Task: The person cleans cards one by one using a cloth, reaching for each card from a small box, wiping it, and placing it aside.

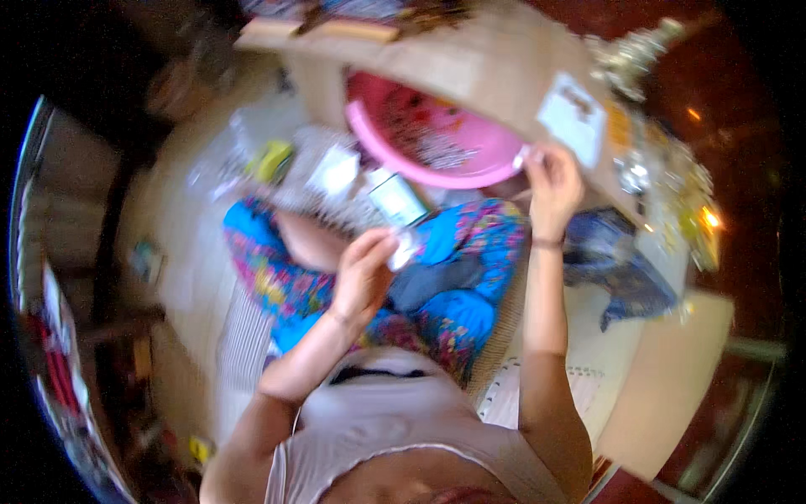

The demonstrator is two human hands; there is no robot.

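The picture is blurred. Above my crossed legs, my left hand [362,274] pinches a small, shiny whitish piece [403,249], perhaps clear plastic. My right hand [557,183] reaches forward to the right rim of a pink basin [403,165]. Between its thumb and fingers is a small white piece [521,157], too blurred to name. Inside the basin lie many small pieces, silvery ones [444,154] near the front and red and dark ones behind. A flat pale rectangular box with dark edges [398,200] lies between my knees and the basin.
A tan board-like surface [478,57] overhangs the basin, bearing a white card [572,116]. Left of the basin are a white paper-like piece [335,170], a yellow-green object [274,160] and clear plastic [220,167]. Dark blue plastic [620,271] and shiny packets [686,208] lie right.
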